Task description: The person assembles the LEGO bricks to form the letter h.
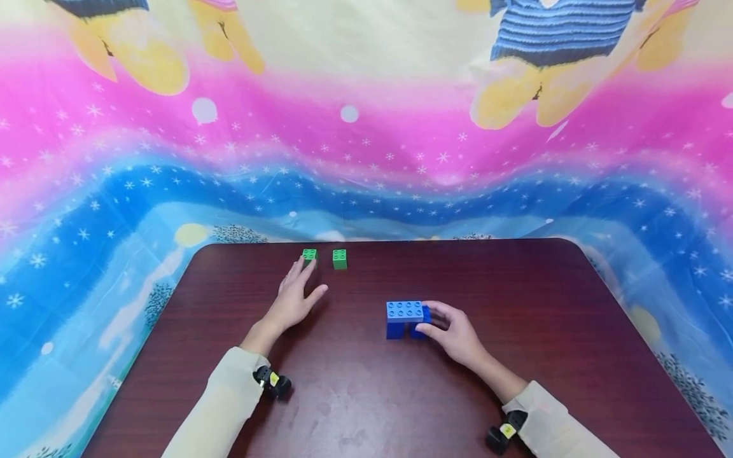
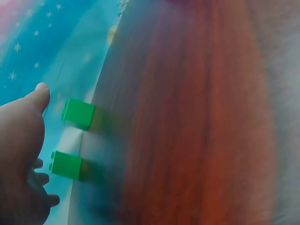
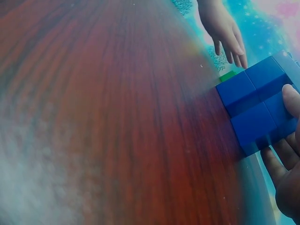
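Observation:
A bridge-like stack of blue toy bricks (image 1: 405, 311) stands on the table right of the middle, a lighter eight-stud brick lying across darker blocks. My right hand (image 1: 455, 334) grips its right end, thumb (image 3: 291, 99) on the near face and fingers behind. Toward the far edge are two small green bricks, the left one (image 1: 310, 254) and the right one (image 1: 340, 259). With fingers stretched forward and thumb spread, my left hand (image 1: 293, 300) reaches over the table, fingertips overlapping the left green brick in the head view. Both green bricks, one of them (image 2: 78, 114), show beyond it in the left wrist view.
The dark reddish-brown table (image 1: 343, 394) has rounded far corners. Behind it and along both sides hangs a patterned cloth (image 1: 366, 146) in pink and blue. A small black camera is strapped to each wrist over a pale sleeve (image 1: 214, 404).

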Tool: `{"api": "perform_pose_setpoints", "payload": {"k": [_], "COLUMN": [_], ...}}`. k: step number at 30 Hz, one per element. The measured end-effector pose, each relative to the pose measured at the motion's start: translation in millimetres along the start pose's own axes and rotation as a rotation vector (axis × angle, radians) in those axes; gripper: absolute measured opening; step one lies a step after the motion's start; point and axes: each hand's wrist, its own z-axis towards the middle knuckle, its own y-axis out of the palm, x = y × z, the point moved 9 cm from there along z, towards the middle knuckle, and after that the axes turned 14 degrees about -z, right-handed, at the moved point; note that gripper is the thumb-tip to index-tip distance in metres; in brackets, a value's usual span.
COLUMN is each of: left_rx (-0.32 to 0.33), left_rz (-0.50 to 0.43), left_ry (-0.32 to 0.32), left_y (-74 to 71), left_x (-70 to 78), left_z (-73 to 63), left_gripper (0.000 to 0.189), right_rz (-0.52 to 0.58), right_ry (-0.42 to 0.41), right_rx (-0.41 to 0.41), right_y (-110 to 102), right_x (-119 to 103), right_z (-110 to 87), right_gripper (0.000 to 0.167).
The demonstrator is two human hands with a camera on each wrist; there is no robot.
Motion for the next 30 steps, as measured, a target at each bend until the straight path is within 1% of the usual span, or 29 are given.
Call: {"api": "perform_pose_setpoints", "payload": {"k": [5,7,10,17,24,30], "left_rx": [0.045,0.057,0.062,0.094,0.124,0.135], "left_rz": [-0.032,-0.051,-0.084,-0.147,-0.186,-0.228], "left_ry": [-0.008,-0.021,-0.041,-0.052,-0.145,-0.184], "left_y": [-10.9,-13.9,-16.7,-22.1,-22.3,-20.8], "left_x": [-8.6,-13.3,-19.4,-24.9,-36.5,-41.3], "left_z": [11.1,15.0,20.5,32.9,39.0,44.4], "left_gripper": [0.072,0.071,0.071,0.066,0.063,0.063], "right_rz": [-0.001,-0.005,-0.009,-0.007,0.006,0.009], "right_ry": [0.007,0.008,0.002,0.003,-0.004,0.018], "right_rx": [-0.001,-0.001,0.0,0.006,-0.001,-0.002], "right_y": [0.2,0.7,1.3,1.1,1.0,0.5], "right_x": [1.9,2.6,1.6,1.2,-0.1,2.1], "right_z": [0.0,0.2,0.8,0.8,0.7,0.0], "right_gripper": [0.049,0.049,0.049,0.047,0.047,0.047]}}
